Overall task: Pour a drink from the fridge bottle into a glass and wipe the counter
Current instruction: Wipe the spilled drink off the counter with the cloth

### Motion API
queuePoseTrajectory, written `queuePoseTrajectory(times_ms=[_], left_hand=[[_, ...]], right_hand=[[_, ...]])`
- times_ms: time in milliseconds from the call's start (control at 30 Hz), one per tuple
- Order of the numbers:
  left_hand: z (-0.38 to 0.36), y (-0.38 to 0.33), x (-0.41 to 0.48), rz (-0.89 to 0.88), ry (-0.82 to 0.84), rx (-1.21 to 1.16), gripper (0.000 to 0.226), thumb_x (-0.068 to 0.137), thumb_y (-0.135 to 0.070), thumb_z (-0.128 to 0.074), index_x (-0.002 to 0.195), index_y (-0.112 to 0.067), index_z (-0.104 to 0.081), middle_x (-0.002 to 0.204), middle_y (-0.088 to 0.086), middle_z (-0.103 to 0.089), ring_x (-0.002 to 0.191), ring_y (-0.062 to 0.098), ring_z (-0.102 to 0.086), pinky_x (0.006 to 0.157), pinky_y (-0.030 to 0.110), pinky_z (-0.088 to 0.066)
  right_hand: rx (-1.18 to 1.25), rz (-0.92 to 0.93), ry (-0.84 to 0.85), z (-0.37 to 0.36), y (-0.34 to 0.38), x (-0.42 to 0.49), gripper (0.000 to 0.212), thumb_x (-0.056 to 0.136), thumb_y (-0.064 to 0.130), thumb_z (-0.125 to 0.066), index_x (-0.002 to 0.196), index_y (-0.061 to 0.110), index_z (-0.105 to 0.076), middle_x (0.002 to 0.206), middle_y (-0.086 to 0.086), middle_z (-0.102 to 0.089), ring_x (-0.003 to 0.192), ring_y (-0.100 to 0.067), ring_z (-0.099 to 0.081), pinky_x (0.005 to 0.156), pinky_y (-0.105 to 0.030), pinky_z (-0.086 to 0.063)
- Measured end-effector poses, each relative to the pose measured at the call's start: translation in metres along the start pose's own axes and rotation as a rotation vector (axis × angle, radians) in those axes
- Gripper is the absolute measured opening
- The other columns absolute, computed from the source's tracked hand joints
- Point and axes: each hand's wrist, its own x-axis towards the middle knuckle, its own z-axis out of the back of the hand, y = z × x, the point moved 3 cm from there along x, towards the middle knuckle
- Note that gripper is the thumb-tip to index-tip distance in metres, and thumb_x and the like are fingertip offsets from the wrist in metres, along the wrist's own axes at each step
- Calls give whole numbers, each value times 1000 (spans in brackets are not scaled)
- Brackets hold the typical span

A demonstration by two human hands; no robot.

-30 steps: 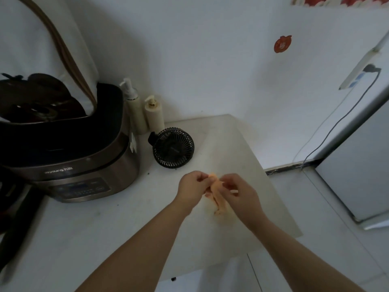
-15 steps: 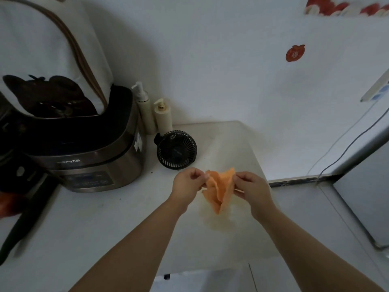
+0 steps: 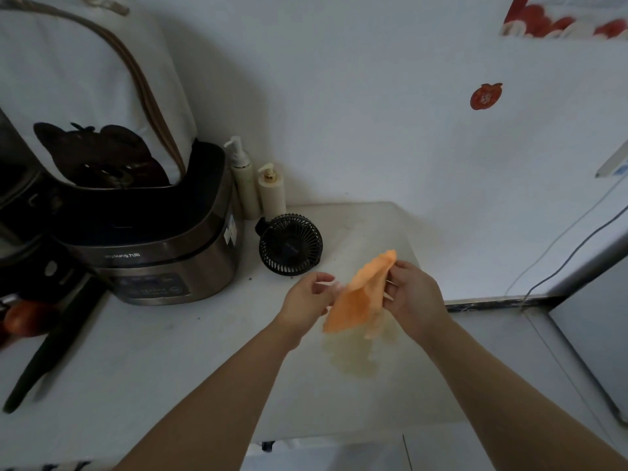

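Observation:
An orange cloth (image 3: 356, 297) hangs spread between my two hands above the white counter (image 3: 170, 351). My right hand (image 3: 413, 297) pinches its upper right edge. My left hand (image 3: 307, 299) grips the left edge with the fingertips. Below the cloth a pale yellowish wet patch (image 3: 356, 355) lies on the counter. No bottle and no glass are in view.
A small black fan (image 3: 290, 244) stands just behind my hands. A steel rice cooker (image 3: 163, 249) with a white bag on top sits at the left, two pump bottles (image 3: 258, 188) behind it. A black knife (image 3: 51, 348) lies far left. The fridge (image 3: 601, 334) stands at the right.
The cloth was bunched between my hands a second ago; now it is pulled open and lifted a little. My hands have moved apart.

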Motion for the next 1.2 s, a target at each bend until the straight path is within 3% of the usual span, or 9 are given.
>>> queuePoseTrajectory(times_ms=[133, 333, 467, 567, 700, 800, 900, 1033, 1200], left_hand=[[-10, -14, -2, -64, 65, 133, 57, 80, -19, -72, 129, -20, -43, 107, -1, -59, 93, 14, -59, 73, 18, -48], [10, -26, 4, -172, -178, 308, 21, 94, -11, -48, 108, -10, -63, 87, -3, -58, 76, 10, -53, 64, 15, -42], [24, -36, 9, -227, -181, 297, 16, 97, -10, -44, 90, -11, -58, 67, -3, -51, 57, 9, -45, 58, 19, -41], [19, -41, 6, -257, -91, 276, 9, 93, -19, -55, 100, -14, -57, 76, -6, -52, 63, 7, -48, 65, 21, -43], [-4, -31, 2, -207, 103, 344, 57, 76, -32, -75, 126, -20, -50, 105, -5, -56, 91, 10, -54, 79, 24, -48], [-16, -20, 2, -175, 152, 336, 67, 72, -37, -78, 127, -21, -45, 102, -6, -59, 93, 11, -58, 81, 27, -51], [-23, -13, 1, -154, 137, 312, 55, 77, -31, -75, 121, -20, -44, 91, -9, -58, 87, 11, -59, 75, 26, -51], [-21, -13, 4, -218, 63, 454, 13, 85, -15, -61, 97, -18, -57, 84, -4, -62, 86, 20, -61, 79, 31, -50], [-6, -21, 5, -166, 43, 276, 3, 90, -10, -54, 90, -13, -53, 101, 9, -69, 97, 21, -65, 80, 28, -47]], right_hand=[[-96, 17, 21, -13, 7, 0, 18, 95, 6, -40, 98, 6, -58, 91, -14, -64, 86, -27, -62, 73, -39, -51], [-283, 102, -18, -12, 20, 8, 21, 98, 6, -36, 95, 12, -56, 83, -6, -58, 75, -18, -54, 68, -32, -46], [-446, 135, -76, -3, 25, 15, 23, 100, 18, -36, 88, 14, -55, 80, -10, -48, 71, -21, -43, 66, -34, -35], [-455, 95, -54, -1, 24, 17, 29, 99, 24, -38, 76, 14, -53, 75, -8, -44, 70, -21, -40, 63, -33, -33], [-525, 107, 6, -10, 26, 13, 32, 100, 28, -35, 77, 15, -53, 70, -4, -47, 65, -17, -44, 65, -33, -38], [-524, 127, 36, -15, 29, 12, 31, 100, 30, -36, 87, 10, -57, 75, -5, -54, 71, -18, -51, 72, -36, -44], [-531, 157, 78, -17, 31, 11, 34, 98, 27, -43, 97, -4, -56, 84, -14, -53, 78, -27, -50, 76, -41, -43], [-572, 156, 100, -15, 34, 11, 24, 89, 26, -55, 87, 2, -57, 83, -12, -48, 77, -25, -47, 71, -41, -40], [-523, 134, 77, -6, 39, 15, 16, 91, 22, -55, 84, 8, -55, 85, -13, -51, 81, -26, -50, 72, -41, -42]])
